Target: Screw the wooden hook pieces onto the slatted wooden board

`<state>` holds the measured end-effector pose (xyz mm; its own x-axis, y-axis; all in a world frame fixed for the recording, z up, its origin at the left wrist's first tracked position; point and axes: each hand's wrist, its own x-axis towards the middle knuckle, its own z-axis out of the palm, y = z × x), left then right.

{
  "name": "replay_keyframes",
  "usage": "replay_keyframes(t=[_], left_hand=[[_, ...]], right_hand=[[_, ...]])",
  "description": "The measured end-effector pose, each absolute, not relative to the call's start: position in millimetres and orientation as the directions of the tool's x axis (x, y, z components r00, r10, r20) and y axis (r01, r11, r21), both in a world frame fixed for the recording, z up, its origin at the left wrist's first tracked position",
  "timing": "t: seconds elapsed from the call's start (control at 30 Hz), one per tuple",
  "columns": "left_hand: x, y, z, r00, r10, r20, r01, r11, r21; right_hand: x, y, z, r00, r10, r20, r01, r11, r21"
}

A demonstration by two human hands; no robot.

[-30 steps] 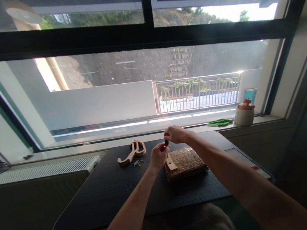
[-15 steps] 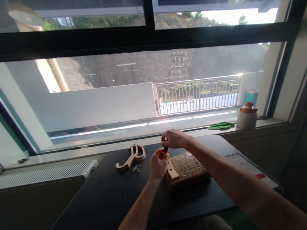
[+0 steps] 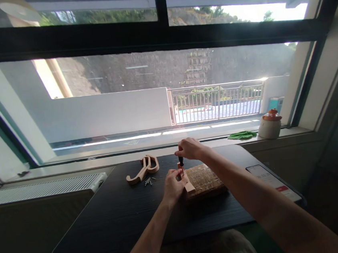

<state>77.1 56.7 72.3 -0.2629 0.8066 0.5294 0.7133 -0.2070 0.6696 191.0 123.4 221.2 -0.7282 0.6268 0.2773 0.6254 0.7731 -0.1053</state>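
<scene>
My right hand [image 3: 191, 148] is closed around the dark handle of a small screwdriver [image 3: 180, 161] held upright, tip down. Its tip meets a pale wooden hook piece [image 3: 188, 184] lying on the left side of a woven brown board [image 3: 206, 180]. My left hand [image 3: 172, 184] pinches at the base of the screwdriver, against the wooden piece; whether it holds a screw I cannot make out. Both hands work over the dark table [image 3: 120, 212].
Two curved wooden hooks [image 3: 143, 168] and several loose screws [image 3: 148, 180] lie to the left. A phone [image 3: 271, 182] lies near the table's right edge. On the sill stand a ceramic jar [image 3: 270, 124] and a green cloth [image 3: 241, 135]. A white radiator [image 3: 42, 188] is at left.
Both hands have dropped from mid-air to the wooden piece on the board. The screwdriver now stands upright with its tip on the piece.
</scene>
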Motion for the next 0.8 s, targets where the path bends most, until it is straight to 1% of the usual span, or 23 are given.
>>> replay_keyframes(t=[0.1, 0.2, 0.37, 0.6, 0.8], left_hand=[[75, 56, 74, -0.216, 0.831, 0.512, 0.763, -0.184, 0.620], [73, 56, 75, -0.194, 0.843, 0.503, 0.781, -0.178, 0.599], [72, 56, 73, -0.196, 0.849, 0.491, 0.778, -0.171, 0.605], [72, 53, 72, -0.195, 0.850, 0.489, 0.762, -0.182, 0.621], [70, 56, 78, -0.195, 0.856, 0.479, 0.763, -0.175, 0.623]], right_hand=[[194, 125, 224, -0.723, 0.638, 0.267, 0.636, 0.765, -0.106], [197, 127, 226, -0.754, 0.611, 0.242, 0.604, 0.789, -0.110], [198, 128, 223, -0.794, 0.571, 0.208, 0.567, 0.819, -0.088], [189, 122, 218, -0.740, 0.623, 0.253, 0.642, 0.767, -0.010], [181, 120, 218, -0.727, 0.631, 0.269, 0.657, 0.754, 0.007]])
